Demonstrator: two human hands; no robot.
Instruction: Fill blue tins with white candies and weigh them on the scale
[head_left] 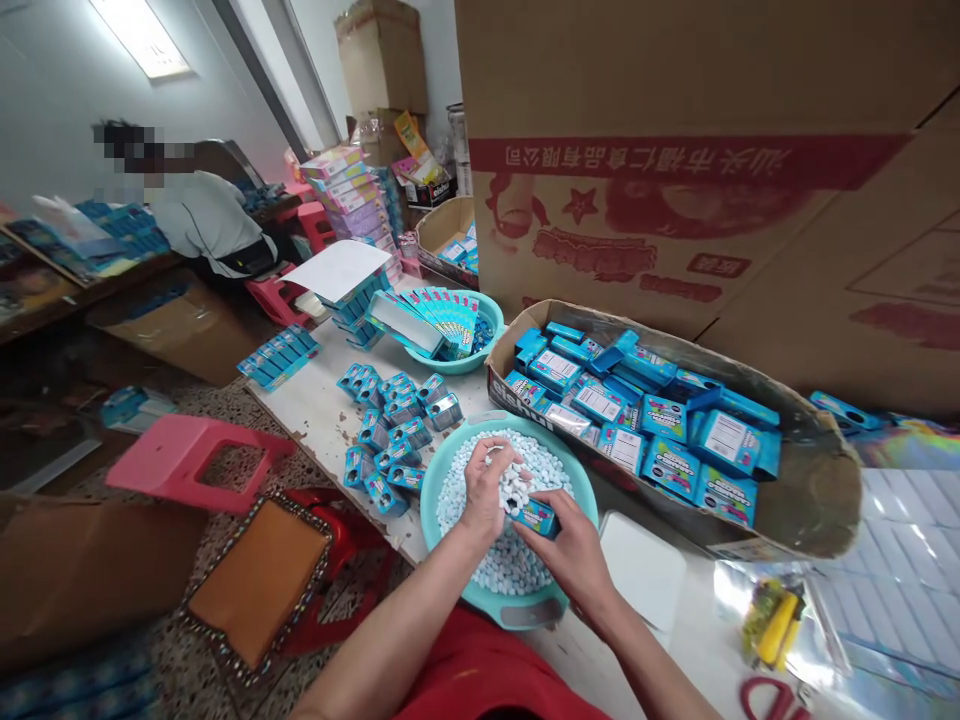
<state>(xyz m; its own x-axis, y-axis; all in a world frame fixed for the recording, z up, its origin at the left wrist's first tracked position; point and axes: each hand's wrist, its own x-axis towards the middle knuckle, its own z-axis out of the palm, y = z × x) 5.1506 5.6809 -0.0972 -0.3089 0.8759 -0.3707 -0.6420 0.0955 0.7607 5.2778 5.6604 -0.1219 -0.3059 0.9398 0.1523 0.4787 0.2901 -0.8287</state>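
Over a turquoise basin (433, 510) full of small white candies (517, 565), both my hands work close together. In my left hand (487, 487) is a cupped bunch of white candies, held at the mouth of a small blue candy box (537, 516). That box is gripped between the thumb and fingers of my right hand (568, 545), tilted with its end toward the left hand. Several similar blue boxes (401, 410) stand grouped on the table just left of the basin. How full the held box is I cannot tell.
A long cut-down carton (814, 500) of blue boxes lies behind the basin at right. A second basin (450, 366) holds fanned flat boxes. A white lid (643, 568), red scissors (776, 697) and a pink stool (172, 462) are nearby. A person (206, 220) sits far left.
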